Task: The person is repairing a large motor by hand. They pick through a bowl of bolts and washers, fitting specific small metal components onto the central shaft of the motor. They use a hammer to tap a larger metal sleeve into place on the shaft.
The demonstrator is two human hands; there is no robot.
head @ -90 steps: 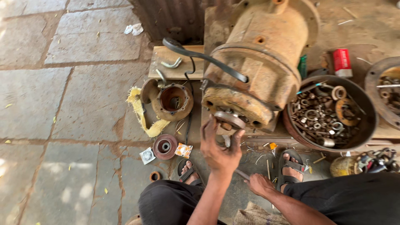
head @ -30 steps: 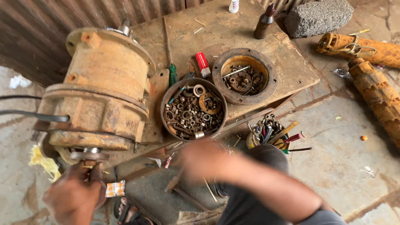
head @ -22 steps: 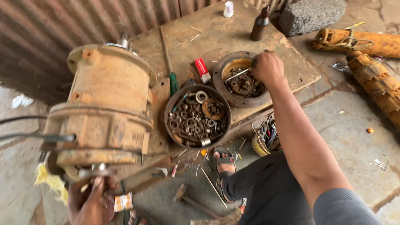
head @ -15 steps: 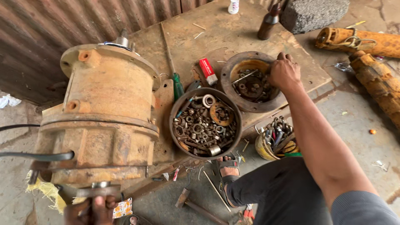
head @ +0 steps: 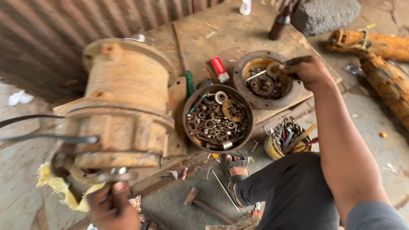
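A large rusty orange machine housing [head: 123,106] lies on a wooden board [head: 221,38]. My left hand [head: 108,206] is at its lower end, closed around a grey metal fitting [head: 117,173] that sticks out there. My right hand [head: 309,70] reaches over a rusty round tray [head: 260,100] of worn parts. Its fingers pinch a small rusty ring [head: 272,69] just above the tray. A dark piece shows at my fingertips; I cannot tell what it is.
A round bowl [head: 189,106] of nuts and washers sits beside the housing, with a red tube [head: 220,69] and a green tool handle [head: 189,83] nearby. A yellow tin of tools [head: 283,142], a hammer [head: 204,204], a concrete block [head: 326,15] and rusty cylinders [head: 383,47] surround me.
My right hand swung from near my body out to the rusty tray and picked up a ring. My left hand stayed at the housing's lower end. The view shifted right.
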